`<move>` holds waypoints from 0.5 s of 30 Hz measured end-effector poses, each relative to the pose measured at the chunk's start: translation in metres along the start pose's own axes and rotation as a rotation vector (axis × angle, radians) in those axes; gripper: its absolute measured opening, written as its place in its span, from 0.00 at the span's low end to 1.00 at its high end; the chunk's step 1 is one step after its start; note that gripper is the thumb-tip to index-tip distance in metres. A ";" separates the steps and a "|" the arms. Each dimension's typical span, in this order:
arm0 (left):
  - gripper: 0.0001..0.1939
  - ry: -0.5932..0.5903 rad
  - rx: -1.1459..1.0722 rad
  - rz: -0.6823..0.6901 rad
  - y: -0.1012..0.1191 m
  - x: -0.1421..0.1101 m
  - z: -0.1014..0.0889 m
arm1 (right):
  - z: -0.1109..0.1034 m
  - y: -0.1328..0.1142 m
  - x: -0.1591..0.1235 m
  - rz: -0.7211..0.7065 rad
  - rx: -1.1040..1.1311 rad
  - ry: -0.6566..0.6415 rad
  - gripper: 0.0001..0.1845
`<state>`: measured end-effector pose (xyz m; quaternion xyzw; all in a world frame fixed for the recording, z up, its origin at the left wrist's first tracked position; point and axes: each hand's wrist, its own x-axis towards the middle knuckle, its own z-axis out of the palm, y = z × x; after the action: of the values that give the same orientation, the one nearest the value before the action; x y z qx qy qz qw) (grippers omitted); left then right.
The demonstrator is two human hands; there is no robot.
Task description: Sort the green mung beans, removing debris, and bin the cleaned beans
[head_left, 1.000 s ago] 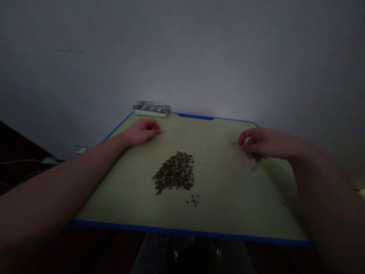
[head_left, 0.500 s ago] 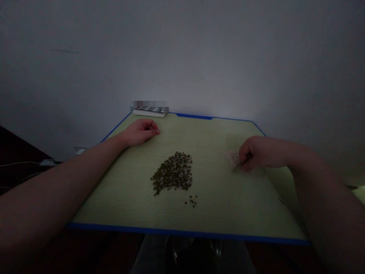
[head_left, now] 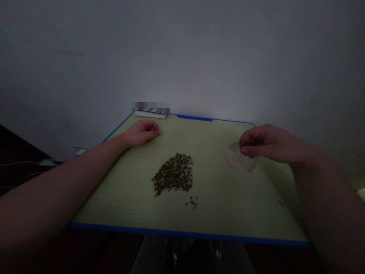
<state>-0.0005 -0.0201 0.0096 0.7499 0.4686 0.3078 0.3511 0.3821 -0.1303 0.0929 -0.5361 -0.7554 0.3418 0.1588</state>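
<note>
A heap of small dark green beans point(head_left: 173, 173), with paler bits among them, lies mid-table. Several loose beans point(head_left: 194, 202) are scattered just in front of it. My left hand point(head_left: 144, 132) rests on the table behind and left of the heap, its fingers loosely curled in and nothing visible in them. On the right is a see-through round dish point(head_left: 235, 145) with pale grains point(head_left: 241, 160) in it. My right hand point(head_left: 255, 141) is over the dish's far right side with thumb and fingers pinched together. Whatever is between those fingertips is too small or dark to make out.
The pale green tabletop point(head_left: 128, 201) has a blue edge and backs onto a grey wall point(head_left: 199, 57). A white box-like object point(head_left: 151, 113), partly blurred, sits at the back left corner. Cables point(head_left: 47, 163) run at the far left, and a dark mark lies near the right side.
My right hand has risen and moved back from low over the dish, so more of the pale grains show. The left hand and the bean heap are unchanged.
</note>
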 end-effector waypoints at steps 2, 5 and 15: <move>0.09 0.004 -0.001 0.005 0.001 0.000 0.000 | 0.016 -0.007 0.006 0.000 0.050 -0.055 0.16; 0.09 0.010 0.008 0.006 0.002 -0.001 0.000 | 0.039 -0.019 0.009 0.007 0.084 -0.188 0.13; 0.09 0.006 0.011 -0.012 0.003 -0.001 0.000 | 0.040 -0.020 -0.001 -0.024 -0.411 -0.432 0.03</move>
<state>0.0005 -0.0223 0.0117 0.7479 0.4759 0.3055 0.3476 0.3441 -0.1490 0.0782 -0.4630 -0.8313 0.2861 -0.1134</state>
